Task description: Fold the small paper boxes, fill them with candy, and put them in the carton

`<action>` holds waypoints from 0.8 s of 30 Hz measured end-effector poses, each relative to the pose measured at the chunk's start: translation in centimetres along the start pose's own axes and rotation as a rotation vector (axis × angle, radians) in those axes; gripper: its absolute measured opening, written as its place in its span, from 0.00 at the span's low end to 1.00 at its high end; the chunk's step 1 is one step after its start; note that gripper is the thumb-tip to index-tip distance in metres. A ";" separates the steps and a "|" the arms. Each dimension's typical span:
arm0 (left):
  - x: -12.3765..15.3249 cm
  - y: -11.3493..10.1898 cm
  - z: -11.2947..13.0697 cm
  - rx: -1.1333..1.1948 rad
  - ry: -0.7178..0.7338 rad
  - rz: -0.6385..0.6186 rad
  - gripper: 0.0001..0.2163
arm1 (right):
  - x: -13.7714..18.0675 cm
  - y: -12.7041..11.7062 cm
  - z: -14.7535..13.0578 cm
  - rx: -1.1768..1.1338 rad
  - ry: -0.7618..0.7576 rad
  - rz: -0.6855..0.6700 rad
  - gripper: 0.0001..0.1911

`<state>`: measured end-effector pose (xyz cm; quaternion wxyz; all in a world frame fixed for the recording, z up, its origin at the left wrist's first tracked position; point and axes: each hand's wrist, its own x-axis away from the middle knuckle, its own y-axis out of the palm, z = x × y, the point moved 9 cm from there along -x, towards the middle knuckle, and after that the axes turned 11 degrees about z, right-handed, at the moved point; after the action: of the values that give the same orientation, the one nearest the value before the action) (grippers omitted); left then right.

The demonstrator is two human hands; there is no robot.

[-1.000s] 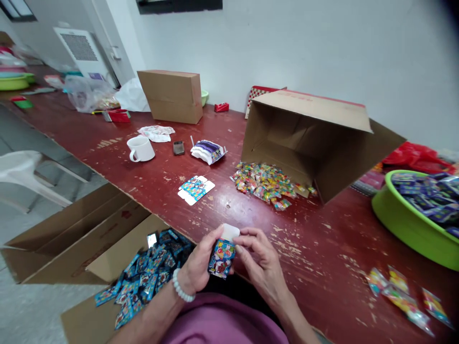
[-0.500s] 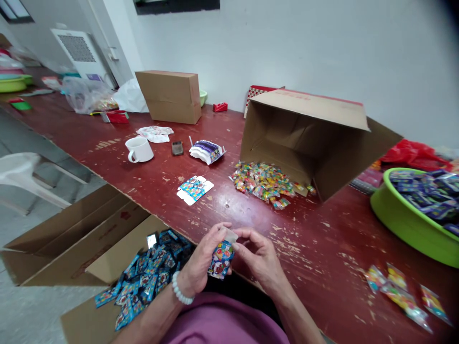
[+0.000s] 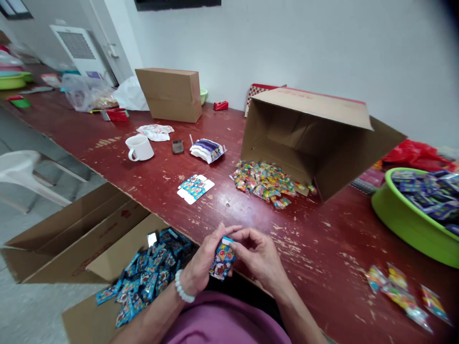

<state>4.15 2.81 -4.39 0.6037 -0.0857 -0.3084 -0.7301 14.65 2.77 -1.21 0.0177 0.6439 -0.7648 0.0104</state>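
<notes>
Close to the table's front edge, my left hand (image 3: 202, 263) is closed round a small blue printed candy box (image 3: 223, 260), held upright. My right hand (image 3: 260, 255) pinches the top of the same box, thumb and fingers at its end flap. A beaded bracelet (image 3: 183, 286) circles my left wrist. Beyond the hands lies a flattened blue box blank (image 3: 195, 188) with white flaps. Farther right, a heap of small wrapped candies (image 3: 265, 180) spills from a tipped cardboard carton (image 3: 287, 136). Below my left arm, many blue packed boxes (image 3: 147, 272) lie in an open carton.
A white mug (image 3: 139, 148), a small dark device (image 3: 177, 146) and a strapped stack of flat packs (image 3: 207, 150) stand on the red table (image 3: 304, 239). At right is a green basin (image 3: 398, 229) of purple packets, with several loose candies (image 3: 403, 296) before it.
The pale flap standing up at the top of the box has been folded down, and a blue edge now shows there. Both hands stay in nearly the same place.
</notes>
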 end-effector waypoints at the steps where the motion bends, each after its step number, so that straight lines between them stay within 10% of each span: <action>1: 0.0 0.1 -0.2 0.018 -0.027 -0.008 0.29 | -0.1 0.1 0.2 -0.010 0.019 -0.001 0.10; 7: 0.0 0.3 -0.1 0.014 -0.036 -0.067 0.31 | -0.5 0.2 1.3 -0.115 0.139 0.019 0.12; 14: -0.3 -0.2 -0.1 0.098 -0.036 -0.053 0.18 | 1.2 0.5 -2.6 0.232 -0.324 -0.117 0.05; 20: -1.1 -1.1 0.2 0.275 -0.030 0.040 0.15 | 3.5 2.4 -2.4 0.582 -0.581 -0.094 0.44; 24: -1.0 -1.4 0.5 0.334 -0.011 0.062 0.13 | 3.8 3.7 -2.6 0.732 -0.692 -0.045 0.45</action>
<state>3.01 4.08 -4.96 0.6300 0.0026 -0.4259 -0.6494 10.38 -0.19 1.60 -0.4638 0.5897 -0.6581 0.0635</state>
